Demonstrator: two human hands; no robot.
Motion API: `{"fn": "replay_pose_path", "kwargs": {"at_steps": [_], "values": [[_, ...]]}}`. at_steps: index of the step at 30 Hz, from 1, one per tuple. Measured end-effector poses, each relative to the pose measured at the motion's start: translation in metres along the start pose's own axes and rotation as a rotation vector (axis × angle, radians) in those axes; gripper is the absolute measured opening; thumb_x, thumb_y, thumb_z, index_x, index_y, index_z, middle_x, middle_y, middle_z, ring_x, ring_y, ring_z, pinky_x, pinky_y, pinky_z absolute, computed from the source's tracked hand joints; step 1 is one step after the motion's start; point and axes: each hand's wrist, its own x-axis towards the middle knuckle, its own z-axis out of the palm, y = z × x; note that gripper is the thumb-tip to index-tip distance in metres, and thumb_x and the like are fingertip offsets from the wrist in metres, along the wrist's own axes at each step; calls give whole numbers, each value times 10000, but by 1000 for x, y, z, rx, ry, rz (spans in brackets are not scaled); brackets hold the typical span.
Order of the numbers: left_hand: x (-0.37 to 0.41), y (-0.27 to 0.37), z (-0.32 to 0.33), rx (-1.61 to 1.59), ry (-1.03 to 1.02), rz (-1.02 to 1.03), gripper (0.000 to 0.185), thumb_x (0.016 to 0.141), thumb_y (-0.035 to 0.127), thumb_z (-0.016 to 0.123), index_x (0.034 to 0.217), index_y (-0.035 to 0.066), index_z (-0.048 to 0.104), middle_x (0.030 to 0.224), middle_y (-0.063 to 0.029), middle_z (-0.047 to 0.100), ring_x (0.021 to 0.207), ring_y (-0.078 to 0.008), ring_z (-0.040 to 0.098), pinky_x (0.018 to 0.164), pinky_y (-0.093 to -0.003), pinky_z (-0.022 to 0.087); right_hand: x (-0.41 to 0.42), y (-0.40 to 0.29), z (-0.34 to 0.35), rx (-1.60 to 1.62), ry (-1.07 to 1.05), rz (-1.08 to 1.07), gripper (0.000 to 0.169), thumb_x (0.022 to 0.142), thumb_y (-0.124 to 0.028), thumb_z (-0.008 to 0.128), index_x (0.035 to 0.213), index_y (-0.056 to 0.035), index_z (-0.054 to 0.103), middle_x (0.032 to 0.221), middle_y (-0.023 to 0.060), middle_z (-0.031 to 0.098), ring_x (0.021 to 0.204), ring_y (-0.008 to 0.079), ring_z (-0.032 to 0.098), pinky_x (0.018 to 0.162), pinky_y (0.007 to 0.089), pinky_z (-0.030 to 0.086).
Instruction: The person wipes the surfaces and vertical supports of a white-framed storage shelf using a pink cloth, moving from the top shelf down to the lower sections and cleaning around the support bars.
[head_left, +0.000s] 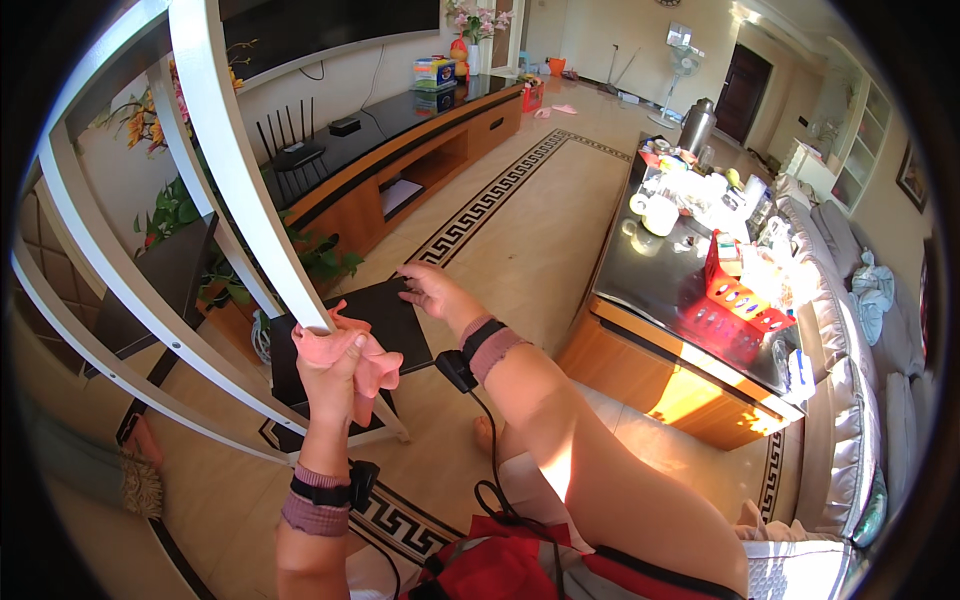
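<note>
My left hand (337, 367) grips a pink cloth (375, 360) that is wrapped around a white post (247, 165) of a tall rack. Beyond it, to the right, my right hand (431, 289) is raised with nothing in it, its fingers apart and slightly bent. Below and behind the hands lies a dark shelf board (390, 322) of the same rack; another dark shelf (161, 289) is at the left. Each wrist bears a black strap with a small box and a cable over a mauve cuff.
A low wooden TV cabinet (450, 165) with a black router (298, 154) stands ahead, green plants (176, 210) behind the rack. To the right is a coffee table (637, 262) holding a red plastic basket (731, 289) and clutter, beside a sofa (840, 375). A mop head (142, 480) is at lower left.
</note>
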Motion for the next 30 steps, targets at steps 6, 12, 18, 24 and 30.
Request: {"fn": "replay_pose_path", "kwargs": {"at_steps": [6,12,18,24,30], "values": [[-5,-7,-12,104,-48,14,470,829,-32,700,1232,12,463,1187,-109,604,1039,-176,610,949,-320,486,-41,3,32,-572,-19,-319,455,812,-152,717,1208,41,605,1077,156,667,957,237,640,819,315,513],[-19,7,-43,43,-95,-71,522,891,-15,622,1381,-15,439,1138,-79,622,1011,-164,627,923,-303,504,-108,3,48,-395,33,-627,221,883,-77,650,1089,1,640,938,80,687,851,161,637,770,285,498],[-34,50,-56,-50,35,-19,337,922,29,602,1247,-7,518,1092,-71,644,1002,-156,621,907,-292,497,-201,-1,69,-455,-296,-1097,134,876,-35,648,1007,-12,637,827,80,652,704,162,643,623,274,507],[-59,79,-60,-351,-75,-202,547,871,187,498,1376,-3,414,1273,-134,570,1123,-231,597,959,-333,492,-243,18,96,-910,-689,-1309,758,787,-215,774,1447,-30,451,1509,216,345,1324,398,422,1077,449,392],[-54,82,-63,-378,-313,-295,769,863,285,627,1498,10,292,1392,-122,494,1219,-217,545,1006,-328,450,-241,27,97,-825,-652,-1065,438,814,-17,654,1244,-15,573,1152,165,607,1033,313,632,871,385,514]]}}
